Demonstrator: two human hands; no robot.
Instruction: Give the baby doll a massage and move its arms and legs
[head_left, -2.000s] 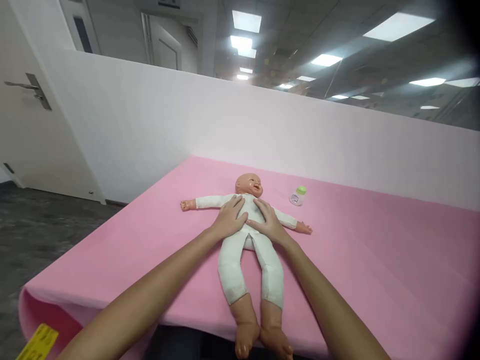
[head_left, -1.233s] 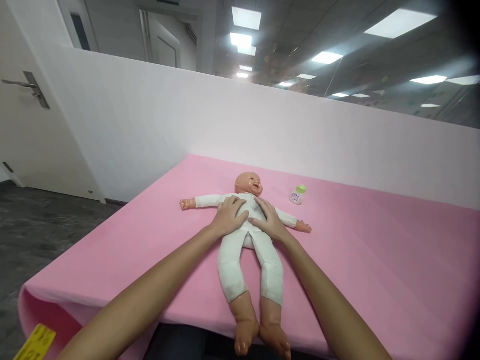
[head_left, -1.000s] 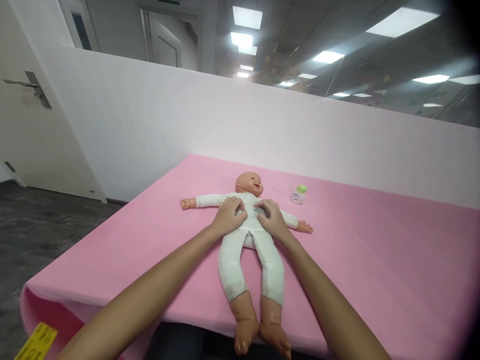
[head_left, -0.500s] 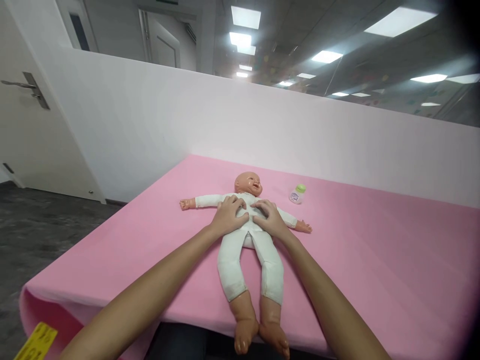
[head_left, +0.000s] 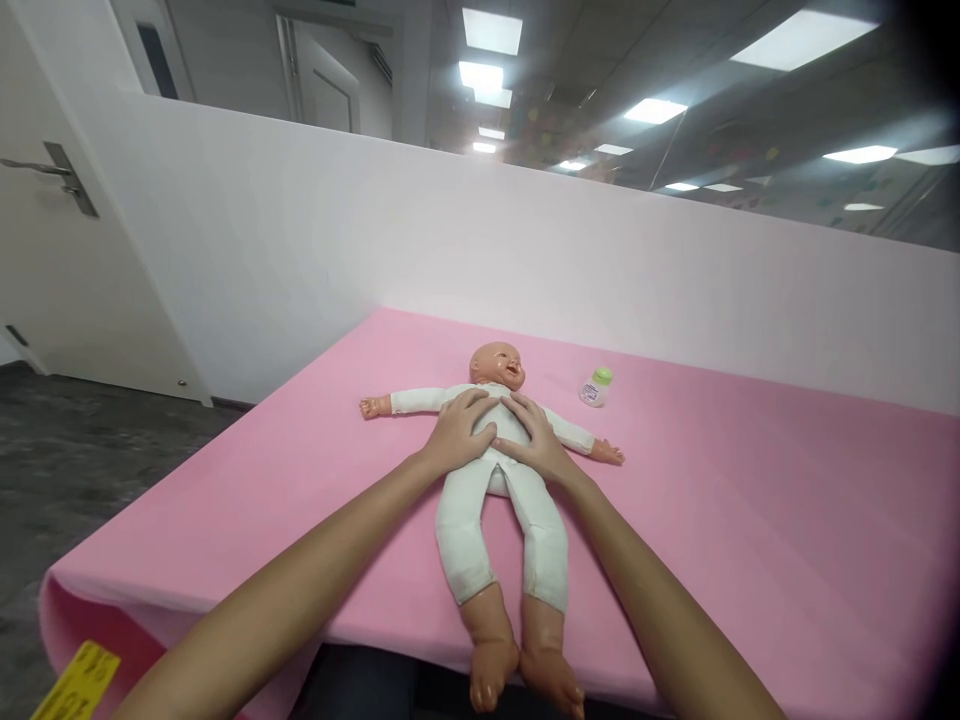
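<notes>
Both forearms extend forward, bare, converging toward the doll (head_left: 491, 470). Left hand (head_left: 459, 432): palm down, fingers extended and slightly spread, flat on the doll's chest. Right hand (head_left: 534, 440): palm down, fingers extended, flat on the chest beside it. The inner fingers of both hands nearly touch.

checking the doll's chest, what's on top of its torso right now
Both hands lie flat on the baby doll: left hand and right hand, side by side on its white bodysuit. The chest beneath them is covered and cannot be seen.
</notes>
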